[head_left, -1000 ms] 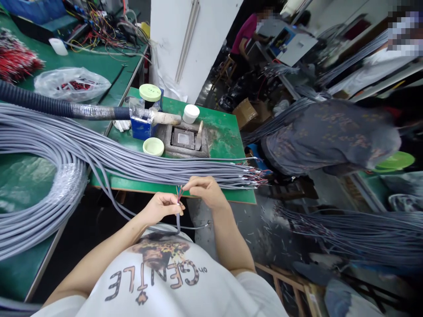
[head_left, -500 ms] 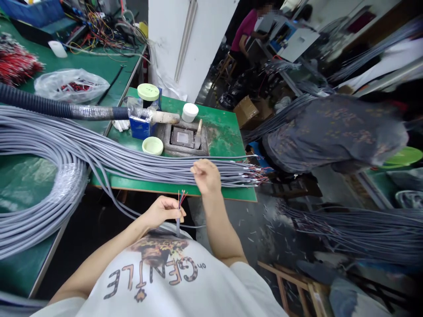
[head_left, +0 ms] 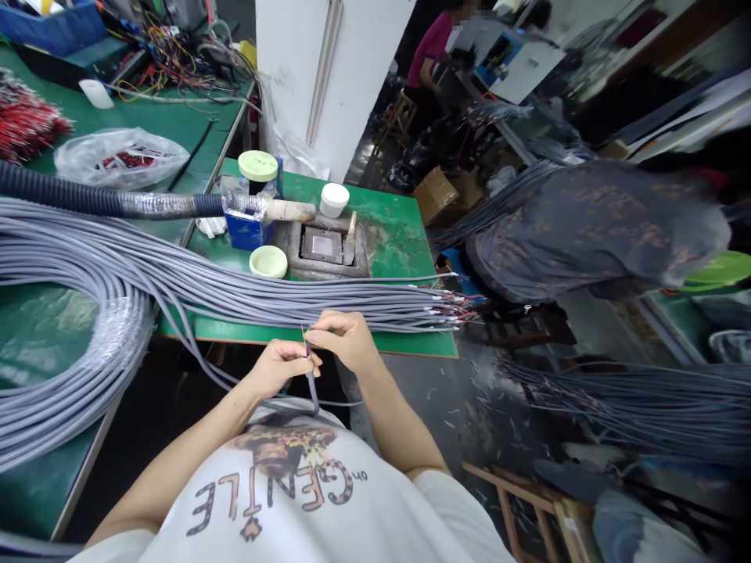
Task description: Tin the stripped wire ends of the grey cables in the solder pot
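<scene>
Close to my shirt, my left hand [head_left: 285, 365] pinches a grey cable [head_left: 313, 391] just below its stripped end. Thin coloured wires [head_left: 306, 338] stick up out of the cable's end. My right hand [head_left: 343, 338] is closed in a pinch on these wires, its fingertips almost touching my left hand. Just beyond both hands, a thick bundle of grey cables [head_left: 282, 301] lies along the green table, its bared red and dark wire ends [head_left: 461, 309] at the right edge.
Behind the bundle sits a solder pot [head_left: 322, 245] with a wooden-handled scraper. Around it stand a white tub [head_left: 334, 200], a pale green dish [head_left: 268, 262] and a hose nozzle [head_left: 287, 210]. A coiled cable bundle [head_left: 120, 336] lies left. A co-worker [head_left: 598, 227] bends over at right.
My right hand has come down and left from above the bundle and now grips the wires at the cable end. My left hand has shifted slightly left and up, still holding the cable.
</scene>
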Available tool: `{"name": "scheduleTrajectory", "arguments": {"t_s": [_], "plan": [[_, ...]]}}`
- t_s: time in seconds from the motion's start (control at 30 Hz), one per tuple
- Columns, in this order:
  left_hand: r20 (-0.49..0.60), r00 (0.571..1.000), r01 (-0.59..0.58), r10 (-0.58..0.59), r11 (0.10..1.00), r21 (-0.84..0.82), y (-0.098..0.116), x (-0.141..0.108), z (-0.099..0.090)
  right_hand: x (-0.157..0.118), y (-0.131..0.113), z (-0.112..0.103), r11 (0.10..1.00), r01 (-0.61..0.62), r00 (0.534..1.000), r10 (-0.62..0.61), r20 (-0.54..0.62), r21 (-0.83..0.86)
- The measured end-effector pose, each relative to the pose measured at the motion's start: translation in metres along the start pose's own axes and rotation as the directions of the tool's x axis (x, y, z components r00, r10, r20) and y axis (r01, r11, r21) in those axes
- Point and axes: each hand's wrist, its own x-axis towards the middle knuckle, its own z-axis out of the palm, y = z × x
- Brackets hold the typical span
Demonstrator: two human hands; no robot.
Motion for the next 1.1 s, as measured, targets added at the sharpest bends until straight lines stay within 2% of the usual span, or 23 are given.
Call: {"name": "scheduleTrajectory", "arguments": {"t_s": [0.17,0.27,0.33,0.4,0.47,0.57,0.63,0.7,0.77,0.8,0.87,0.93,1.0,1.1], "plan": [[-0.16,0.987,-0.044,0.023,0.991,-0.128,0.004,0.004,0.005,-0.003,0.011,0.0,0.998,0.061,0.991,-0.059,-0.118,0.01],[-0.215,0.976,-0.018,-0.027,0.979,-0.205,0.009,0.006,0.006,-0.006,0.013,-0.004,0.984,0.148,0.98,-0.159,-0.119,-0.1],[-0.235,0.97,-0.005,-0.057,0.967,-0.254,0.013,0.007,0.005,-0.008,0.014,-0.008,0.941,0.253,0.953,-0.283,-0.112,-0.224],[-0.253,0.965,-0.014,-0.063,0.956,-0.293,0.016,0.009,0.003,-0.01,0.015,-0.011,0.843,0.393,0.898,-0.437,-0.041,-0.367],[-0.265,0.963,-0.043,-0.047,0.946,-0.322,0.02,0.012,0.001,-0.012,0.017,-0.012,0.693,0.522,0.832,-0.541,0.12,-0.497],[-0.261,0.965,-0.082,-0.011,0.937,-0.341,0.027,0.017,-0.002,-0.01,0.021,-0.012,0.494,0.635,0.76,-0.537,0.366,-0.593],[-0.258,0.966,-0.109,0.022,0.939,-0.327,0.034,0.018,-0.001,-0.001,0.021,-0.014,0.459,0.651,0.75,-0.514,0.417,-0.605],[-0.269,0.958,-0.173,0.104,0.954,-0.245,0.043,0.012,0.0,0.013,0.016,-0.017,0.522,0.611,0.782,-0.514,0.353,-0.595],[-0.253,0.935,-0.274,0.249,0.959,-0.067,0.055,0.001,0.004,0.032,0.008,-0.021,0.64,0.523,0.836,-0.512,0.194,-0.564],[-0.208,0.918,-0.335,0.338,0.941,0.047,0.061,-0.006,0.006,0.042,0.003,-0.022,0.696,0.47,0.86,-0.499,0.105,-0.542],[-0.033,0.871,-0.466,0.489,0.847,0.254,0.072,-0.018,0.008,0.065,-0.003,-0.021,0.788,0.369,0.893,-0.447,-0.047,-0.493],[0.143,0.811,-0.571,0.567,0.718,0.398,0.079,-0.025,0.007,0.088,-0.004,-0.019,0.851,0.302,0.916,-0.384,-0.117,-0.43],[0.193,0.785,-0.589,0.589,0.614,0.525,0.08,-0.025,0.002,0.109,0.002,-0.015,0.894,0.266,0.937,-0.328,-0.121,-0.36],[0.121,0.817,-0.465,0.563,0.52,0.716,0.075,-0.018,-0.01,0.132,0.014,-0.009,0.925,0.226,0.96,-0.264,-0.09,-0.305]]}}
